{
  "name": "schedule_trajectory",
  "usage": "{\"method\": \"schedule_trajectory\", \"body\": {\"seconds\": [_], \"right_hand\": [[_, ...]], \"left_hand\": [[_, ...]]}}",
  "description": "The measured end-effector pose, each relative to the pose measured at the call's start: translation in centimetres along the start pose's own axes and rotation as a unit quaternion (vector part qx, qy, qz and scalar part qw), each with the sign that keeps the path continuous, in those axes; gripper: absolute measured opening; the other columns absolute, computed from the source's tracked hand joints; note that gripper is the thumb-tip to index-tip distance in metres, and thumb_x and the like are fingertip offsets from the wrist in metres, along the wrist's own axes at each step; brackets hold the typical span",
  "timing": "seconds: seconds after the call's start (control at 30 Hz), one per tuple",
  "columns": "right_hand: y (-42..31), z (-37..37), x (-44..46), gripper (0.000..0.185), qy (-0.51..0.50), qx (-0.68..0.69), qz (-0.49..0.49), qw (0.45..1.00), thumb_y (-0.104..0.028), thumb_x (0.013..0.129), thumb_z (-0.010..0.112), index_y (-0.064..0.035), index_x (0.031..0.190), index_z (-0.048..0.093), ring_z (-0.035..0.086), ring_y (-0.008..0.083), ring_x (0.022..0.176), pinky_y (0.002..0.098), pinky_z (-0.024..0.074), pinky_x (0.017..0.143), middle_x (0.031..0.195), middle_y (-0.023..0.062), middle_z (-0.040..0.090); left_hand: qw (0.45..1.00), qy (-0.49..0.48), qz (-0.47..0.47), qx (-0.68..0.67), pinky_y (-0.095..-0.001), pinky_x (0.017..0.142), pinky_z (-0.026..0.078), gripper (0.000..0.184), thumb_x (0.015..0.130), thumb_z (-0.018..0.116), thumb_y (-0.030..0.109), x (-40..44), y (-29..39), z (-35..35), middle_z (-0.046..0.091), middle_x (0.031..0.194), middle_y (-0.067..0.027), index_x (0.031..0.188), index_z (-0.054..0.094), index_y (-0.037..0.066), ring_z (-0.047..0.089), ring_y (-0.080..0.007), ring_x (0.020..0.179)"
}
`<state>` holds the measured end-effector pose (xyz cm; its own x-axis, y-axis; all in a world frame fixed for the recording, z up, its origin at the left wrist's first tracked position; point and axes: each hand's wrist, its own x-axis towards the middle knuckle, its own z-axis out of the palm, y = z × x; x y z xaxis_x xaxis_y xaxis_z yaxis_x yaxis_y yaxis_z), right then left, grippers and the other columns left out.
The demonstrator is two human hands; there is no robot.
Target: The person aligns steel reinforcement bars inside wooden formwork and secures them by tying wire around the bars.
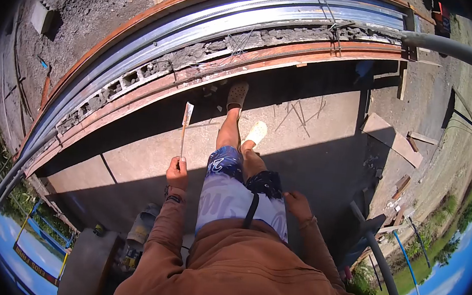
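My left hand [177,174] is closed around the lower end of a thin rod [183,137], which points away from me and has a pale, flat piece at its far tip. A dark band circles the wrist. On the other side of my body, my right hand [298,205] hangs beside the patterned shorts [269,182]. Its fingers are curled, and whatever may be in them is too small to make out. My feet, in light clogs [256,133], are on the concrete floor [328,122].
Ahead runs a long formwork wall [200,40] with metal sheets, concrete blocks and tie wires. Thin bars [300,118] lie on the floor. Boards [396,140] rest at the right. A bucket [142,226] stands at the lower left, and a grey pipe [385,267] rises at the right.
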<state>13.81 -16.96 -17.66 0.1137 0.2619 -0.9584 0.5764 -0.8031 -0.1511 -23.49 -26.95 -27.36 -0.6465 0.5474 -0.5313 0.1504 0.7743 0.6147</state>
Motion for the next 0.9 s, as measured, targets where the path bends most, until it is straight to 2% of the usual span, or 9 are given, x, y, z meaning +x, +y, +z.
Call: {"method": "schedule_trajectory", "body": {"seconds": [0.2,0.4,0.57,0.67,0.73,0.77,0.8,0.83,0.9], "right_hand": [[4.1,5.1,5.4,0.02,-0.239,0.421,0.12,0.867,-0.023,0.093,0.049,-0.0056,0.098,0.057,0.035,0.0088,0.05,0.0268,0.036,0.051,0.056,-0.0045,0.033],[5.8,10.9,11.4,0.021,-0.291,0.563,0.14,0.76,-0.026,0.092,0.051,-0.0067,0.099,0.053,0.032,0.0082,0.05,0.026,0.0326,0.052,0.056,-0.0059,0.028],[4.9,15.8,18.2,0.02,-0.288,0.643,0.147,0.694,-0.026,0.093,0.05,-0.0077,0.102,0.052,0.032,0.0078,0.051,0.026,0.033,0.054,0.056,-0.0062,0.028],[4.7,19.6,21.8,0.018,-0.264,0.693,0.163,0.651,-0.024,0.093,0.049,-0.0075,0.099,0.054,0.032,0.0078,0.05,0.0261,0.0336,0.054,0.054,-0.0059,0.029],[5.3,22.1,24.1,0.019,-0.31,0.747,0.105,0.579,-0.024,0.093,0.05,-0.0068,0.098,0.055,0.032,0.0077,0.05,0.0256,0.0335,0.054,0.055,-0.0061,0.03],[4.6,22.6,24.4,0.02,-0.282,0.686,0.088,0.665,-0.025,0.093,0.05,-0.0061,0.097,0.056,0.032,0.0073,0.05,0.025,0.0332,0.054,0.056,-0.0057,0.031],[3.2,22.2,24.1,0.021,-0.253,0.603,0.054,0.755,-0.024,0.092,0.051,-0.0048,0.098,0.057,0.034,0.0067,0.051,0.0249,0.0355,0.052,0.058,-0.0053,0.034],[2.5,22.7,24.1,0.021,-0.241,0.552,0.033,0.797,-0.022,0.092,0.053,-0.0038,0.1,0.057,0.036,0.0064,0.052,0.0252,0.0371,0.051,0.059,-0.0047,0.037],[2.3,24.3,24.4,0.019,-0.223,0.53,0.028,0.818,-0.021,0.088,0.059,-0.0043,0.096,0.06,0.043,0.0048,0.053,0.0222,0.039,0.049,0.068,-0.0036,0.051]], "left_hand": [[0.957,-0.157,0.004,0.245,-0.0408,0.075,0.048,0.029,0.085,0.051,0.026,6.3,-3.3,7.6,0.064,0.085,-0.0229,0.094,0.062,0.001,0.061,-0.0377,0.084],[0.902,-0.193,0.047,0.384,-0.0405,0.083,0.047,0.028,0.08,0.048,0.021,16.4,-9.1,15.9,0.062,0.092,-0.0257,0.092,0.065,0.001,0.059,-0.0379,0.093],[0.953,-0.08,-0.284,-0.071,-0.0387,0.036,0.041,0.019,0.083,0.05,0.011,23.8,-12.4,23.8,0.06,0.067,-0.0133,0.072,0.064,0.007,0.06,-0.025,0.052],[0.934,-0.161,-0.236,0.212,-0.0379,0.04,0.044,0.02,0.082,0.053,0.016,26.7,-11.6,27.2,0.063,0.063,-0.0096,0.071,0.068,0.011,0.061,-0.0216,0.054],[0.806,-0.232,-0.015,0.544,-0.0349,0.053,0.05,0.018,0.083,0.053,0.017,29.2,-13.4,29.3,0.064,0.066,-0.002,0.077,0.068,0.01,0.063,-0.0231,0.063],[0.804,-0.228,-0.016,0.549,-0.0349,0.053,0.05,0.018,0.083,0.053,0.017,31.5,-15.8,30.7,0.064,0.066,-0.002,0.077,0.068,0.01,0.063,-0.0231,0.063],[0.974,-0.066,-0.15,0.157,-0.034,0.055,0.05,0.017,0.085,0.051,0.018,33.8,-19.6,32.3,0.063,0.069,-0.0031,0.084,0.066,0.01,0.062,-0.0231,0.062],[0.923,0.11,-0.247,-0.272,-0.0331,0.056,0.051,0.018,0.087,0.049,0.019,35.3,-22.0,33.1,0.063,0.071,-0.0043,0.091,0.064,0.009,0.061,-0.0232,0.062],[0.964,0.069,-0.195,-0.17,-0.0334,0.057,0.05,0.017,0.087,0.05,0.019,36.9,-23.2,33.3,0.063,0.071,-0.0047,0.09,0.064,0.009,0.061,-0.0227,0.062]]}}
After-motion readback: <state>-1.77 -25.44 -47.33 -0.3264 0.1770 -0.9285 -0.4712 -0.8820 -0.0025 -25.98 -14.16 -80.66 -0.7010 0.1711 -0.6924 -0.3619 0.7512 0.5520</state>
